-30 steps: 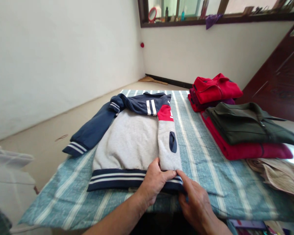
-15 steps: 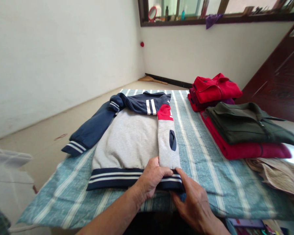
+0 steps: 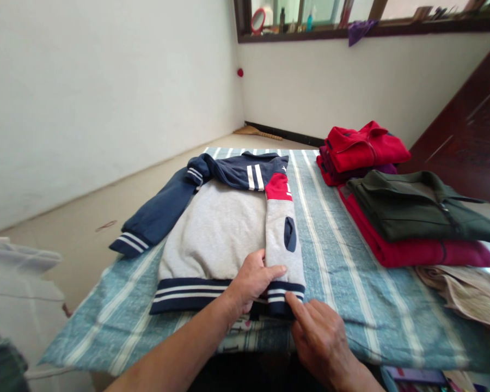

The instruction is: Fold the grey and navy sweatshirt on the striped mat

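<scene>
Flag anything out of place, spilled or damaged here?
No spill or damage visible. Mildly odd: a thin loop on the floor, left of the striped cloth, perhaps dropped; a purple cloth drooping over the window ledge. The jacket looks lopsided: one navy sleeve juts left.

A surface under a blue-green, white-striped cover filled the lower middle of the frame. On it lay a grey-and-navy jacket at centre, folded red and green clothes stacked right, beige cloth lower right.
</scene>
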A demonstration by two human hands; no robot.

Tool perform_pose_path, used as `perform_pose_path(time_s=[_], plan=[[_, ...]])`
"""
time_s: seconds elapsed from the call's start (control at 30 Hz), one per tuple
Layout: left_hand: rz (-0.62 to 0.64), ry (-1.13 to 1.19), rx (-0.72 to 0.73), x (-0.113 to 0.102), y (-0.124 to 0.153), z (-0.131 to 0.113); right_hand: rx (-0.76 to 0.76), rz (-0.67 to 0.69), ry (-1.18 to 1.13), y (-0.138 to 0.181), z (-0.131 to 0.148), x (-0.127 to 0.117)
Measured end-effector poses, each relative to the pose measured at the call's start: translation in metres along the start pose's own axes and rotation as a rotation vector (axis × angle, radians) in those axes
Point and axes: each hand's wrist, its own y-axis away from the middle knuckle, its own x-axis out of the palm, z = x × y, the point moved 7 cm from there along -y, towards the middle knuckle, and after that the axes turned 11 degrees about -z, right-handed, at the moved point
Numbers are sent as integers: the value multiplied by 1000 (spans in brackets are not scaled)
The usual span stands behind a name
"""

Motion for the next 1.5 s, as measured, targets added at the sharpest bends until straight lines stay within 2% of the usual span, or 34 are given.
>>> perform_pose_path(time_s=[0.07,0.27,0.37,0.47,0.57,0.67,0.7,0.77,0.83,0.9,1.0,1.13,1.3,1.5], plan=[[-47,-81,127,-4,-6,-5,-14,21,-14,2,1,1],[-152,-418,373,-12,-15,-10,-35,69,-40,7,3,9],[-199,-690,465,-13,-11,-15,-49,83,-33,6,4,12],[-298,-958,567,-13,-1,-22,-73,104,-15,4,5,15],[-386,-1050,772,-5,13,-40,-105,104,2,3,6,17],[-320,-1043,920,14,18,-52,-144,78,9,2,7,19],[-262,-1051,924,22,15,-52,-153,66,10,2,7,20],[-132,-1104,829,32,1,-42,-162,52,18,1,7,21],[-22,-1169,670,34,-16,-25,-179,49,35,-1,7,23],[46,-1200,589,33,-27,-12,-201,40,54,-3,9,24],[46,-1211,574,29,-32,-7,-224,-11,75,-5,10,24],[22,-1216,563,29,-27,-14,-253,-49,93,-1,9,31],[-5,-1231,634,29,-15,-22,-290,-66,97,5,7,39],[144,-1086,701,17,-17,-13,-220,78,29,0,7,34]])
